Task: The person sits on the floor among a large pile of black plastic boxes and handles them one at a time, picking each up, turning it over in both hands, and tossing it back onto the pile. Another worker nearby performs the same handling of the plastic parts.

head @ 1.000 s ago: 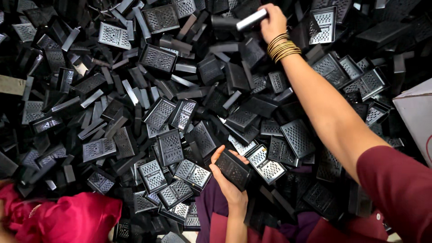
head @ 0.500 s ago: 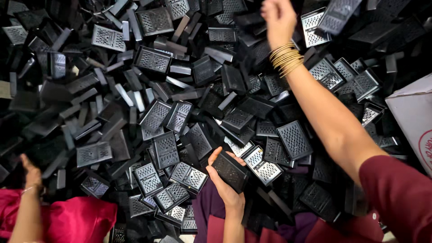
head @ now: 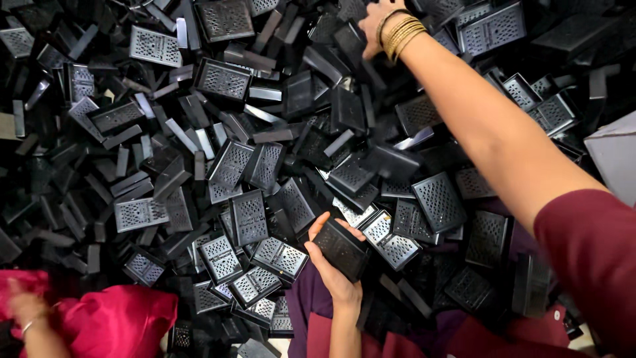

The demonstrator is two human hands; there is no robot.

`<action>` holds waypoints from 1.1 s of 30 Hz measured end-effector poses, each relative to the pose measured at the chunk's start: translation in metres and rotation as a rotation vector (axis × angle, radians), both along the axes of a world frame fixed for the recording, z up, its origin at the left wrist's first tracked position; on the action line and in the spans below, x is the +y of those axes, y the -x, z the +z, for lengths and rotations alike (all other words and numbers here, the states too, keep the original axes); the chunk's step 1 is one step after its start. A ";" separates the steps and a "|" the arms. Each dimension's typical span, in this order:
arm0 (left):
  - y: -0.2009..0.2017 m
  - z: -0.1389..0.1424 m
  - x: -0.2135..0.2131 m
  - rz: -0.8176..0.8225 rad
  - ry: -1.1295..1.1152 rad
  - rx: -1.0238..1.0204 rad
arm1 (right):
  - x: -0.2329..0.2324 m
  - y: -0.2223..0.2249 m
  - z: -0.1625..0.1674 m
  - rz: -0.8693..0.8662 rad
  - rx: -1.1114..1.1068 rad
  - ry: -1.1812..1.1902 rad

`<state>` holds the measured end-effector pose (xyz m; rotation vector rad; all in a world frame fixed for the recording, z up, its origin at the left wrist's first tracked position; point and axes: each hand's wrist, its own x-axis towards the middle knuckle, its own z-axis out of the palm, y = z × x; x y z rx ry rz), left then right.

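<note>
We look down on a deep heap of black perforated plastic boxes and flat strips, where our left hand is wrapped around one black box, fingers curled over its edges, holding it just above our lap near the bottom middle of the pile. Our right hand, gold bangles at the wrist, reaches far across to the top of the heap with fingers down among the pieces, and we cannot tell whether it grips any. At the lower left, another person's hand shows against pink cloth.
</note>
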<state>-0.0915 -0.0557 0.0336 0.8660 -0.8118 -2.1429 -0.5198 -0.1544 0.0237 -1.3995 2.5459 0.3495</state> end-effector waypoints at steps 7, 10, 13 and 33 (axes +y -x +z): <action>-0.006 -0.001 0.000 0.010 -0.028 0.077 | 0.047 -0.028 0.004 0.137 -0.006 0.081; -0.011 0.001 0.002 0.027 -0.049 0.116 | 0.088 -0.069 0.007 0.173 0.123 0.110; -0.019 0.005 0.007 0.050 -0.068 0.205 | 0.135 -0.109 0.026 0.280 0.082 0.298; -0.042 0.001 0.060 -0.184 0.202 0.099 | 0.269 -0.382 0.121 0.110 -0.575 0.863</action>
